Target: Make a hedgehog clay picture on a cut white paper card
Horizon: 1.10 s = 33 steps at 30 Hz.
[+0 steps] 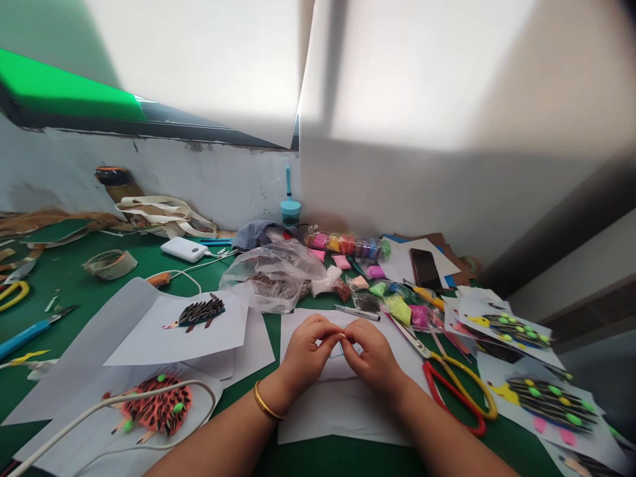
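My left hand [308,351] and my right hand [370,354] meet fingertip to fingertip over a white sheet of paper [342,404] at the table's near middle. Both hands are closed in a pinch on something small and pale that I cannot make out. A gold bangle [265,403] sits on my left wrist. A black marker [356,313] lies just beyond my fingers. Red and yellow scissors [454,387] lie to the right of my right hand.
A dark paper hedgehog [201,311] and a red one [156,407] lie on sheets at left. Striped hedgehogs [517,329] lie at right. Clay packets [348,246], a plastic bag [275,271], a phone [424,267], a power bank [183,249], a tape roll [109,264], a blue knife [30,331].
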Motion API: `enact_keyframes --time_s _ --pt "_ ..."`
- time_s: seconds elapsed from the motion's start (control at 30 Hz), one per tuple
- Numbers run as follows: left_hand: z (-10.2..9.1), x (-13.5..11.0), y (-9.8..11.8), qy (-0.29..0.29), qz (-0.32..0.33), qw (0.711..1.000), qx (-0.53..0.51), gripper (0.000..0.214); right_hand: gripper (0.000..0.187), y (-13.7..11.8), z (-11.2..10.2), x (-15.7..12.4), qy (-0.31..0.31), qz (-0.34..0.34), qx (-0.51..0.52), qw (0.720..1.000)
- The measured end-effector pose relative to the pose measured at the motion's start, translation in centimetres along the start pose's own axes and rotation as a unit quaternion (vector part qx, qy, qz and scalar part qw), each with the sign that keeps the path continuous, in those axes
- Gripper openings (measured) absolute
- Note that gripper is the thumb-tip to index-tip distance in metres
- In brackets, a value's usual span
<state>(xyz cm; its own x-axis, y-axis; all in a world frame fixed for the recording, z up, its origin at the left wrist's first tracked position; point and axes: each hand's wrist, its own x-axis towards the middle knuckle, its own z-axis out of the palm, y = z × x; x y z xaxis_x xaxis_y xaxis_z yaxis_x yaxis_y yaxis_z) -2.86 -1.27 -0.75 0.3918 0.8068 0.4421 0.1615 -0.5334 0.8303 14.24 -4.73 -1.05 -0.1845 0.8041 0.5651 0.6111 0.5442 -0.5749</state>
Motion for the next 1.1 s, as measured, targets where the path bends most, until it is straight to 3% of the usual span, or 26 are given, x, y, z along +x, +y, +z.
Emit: enact_keyframes --time_s 0.23,0.4,0.57,0.93,1.1 --pt "0.10 -0.08 -0.01 0.007 0.005 1.000 -0.009 0.013 0.013 0.14 -0.03 -0.07 -0.014 0.005 0.014 1.000" --pt "0.06 -0.11 0.08 -0.003 -0.013 1.000 0.007 0.024 0.013 0.37 0.17 -0.11 -0.011 0.004 0.007 1.000" --pt "0.00 0.01 0.03 0.013 0.001 0.999 0.030 0.012 0.012 0.13 0.15 -0.01 -0.012 0.000 -0.003 1.000" --pt "0.04 0.07 0.57 0.012 0.004 0.999 0.040 0.014 0.017 0.15 -0.13 0.03 -0.013 0.011 0.025 1.000" --pt "0.31 0.08 0.40 0.032 -0.063 0.997 0.002 0.015 0.012 0.03 -0.27 0.00 -0.004 0.014 0.037 0.999"
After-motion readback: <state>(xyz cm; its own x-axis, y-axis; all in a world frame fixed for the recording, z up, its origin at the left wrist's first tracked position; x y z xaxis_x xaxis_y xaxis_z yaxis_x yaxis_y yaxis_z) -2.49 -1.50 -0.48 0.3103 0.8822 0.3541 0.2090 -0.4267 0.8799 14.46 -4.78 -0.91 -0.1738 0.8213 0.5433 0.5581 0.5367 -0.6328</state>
